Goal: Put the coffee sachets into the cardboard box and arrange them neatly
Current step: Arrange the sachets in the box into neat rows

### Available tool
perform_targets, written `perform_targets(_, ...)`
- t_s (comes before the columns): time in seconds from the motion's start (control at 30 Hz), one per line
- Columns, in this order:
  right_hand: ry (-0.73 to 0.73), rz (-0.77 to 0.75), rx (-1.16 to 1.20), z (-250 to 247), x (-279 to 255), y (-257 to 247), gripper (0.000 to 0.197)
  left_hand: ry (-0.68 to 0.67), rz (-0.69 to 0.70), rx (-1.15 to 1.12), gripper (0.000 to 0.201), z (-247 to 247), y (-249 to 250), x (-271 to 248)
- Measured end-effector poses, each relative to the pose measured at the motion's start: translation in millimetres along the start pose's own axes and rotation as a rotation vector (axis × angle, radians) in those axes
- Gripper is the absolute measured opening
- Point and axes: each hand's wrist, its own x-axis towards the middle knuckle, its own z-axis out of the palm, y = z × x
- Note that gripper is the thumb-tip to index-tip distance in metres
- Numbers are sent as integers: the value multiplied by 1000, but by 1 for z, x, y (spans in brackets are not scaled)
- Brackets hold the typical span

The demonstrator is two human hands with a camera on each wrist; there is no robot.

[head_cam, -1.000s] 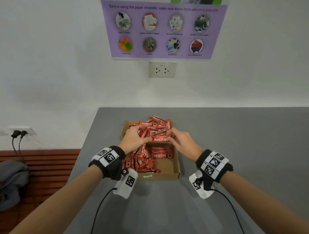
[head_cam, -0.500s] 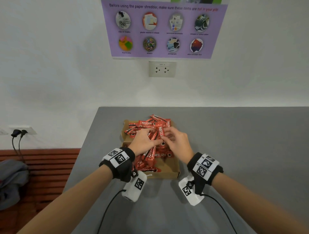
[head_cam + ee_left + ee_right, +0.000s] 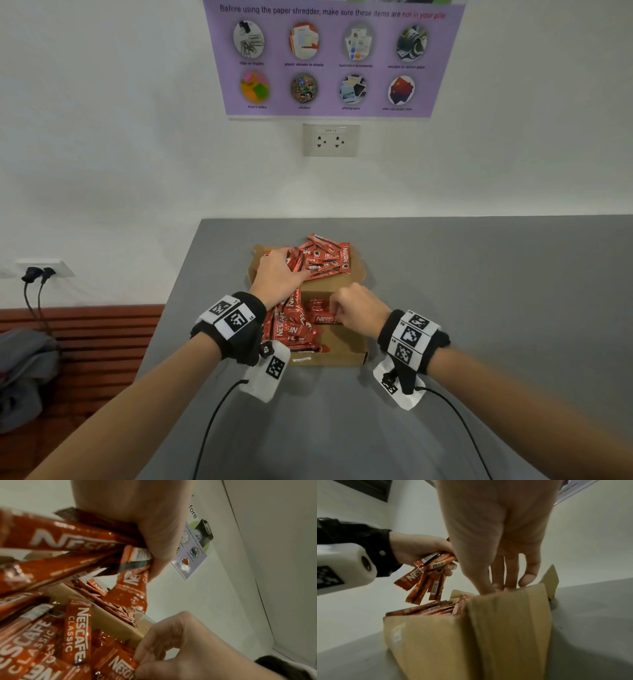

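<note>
**Two hands busy in a box of coffee sachets**

The cardboard box (image 3: 342, 353) sits on the grey table (image 3: 479, 308). Red coffee sachets (image 3: 291, 329) lie packed in its near part, and more are heaped at the far end. The left hand (image 3: 279, 277) has its fingers curled tight round a bunch of sachets (image 3: 426, 574). The right hand (image 3: 359, 310) reaches into the box and pinches one sachet (image 3: 120, 665) lying there.

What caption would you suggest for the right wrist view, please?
Left hand grips a bunch of coffee sachets above the cardboard box while the right hand reaches inside.
</note>
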Motion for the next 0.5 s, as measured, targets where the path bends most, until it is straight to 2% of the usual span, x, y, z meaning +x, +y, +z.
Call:
perform_targets(0.23, -11, 78, -60, 7, 7, -6, 20, -4, 0, 1, 34, 0, -2, -1)
perform_targets(0.4, -31, 69, -115, 9, 11, -5, 17, -27, -9, -9, 34, 2, -1, -2)
perform_targets(0.5, -27, 51, -155, 7, 10, -4, 13, -38, -12, 12, 48, 2, -3, 0)
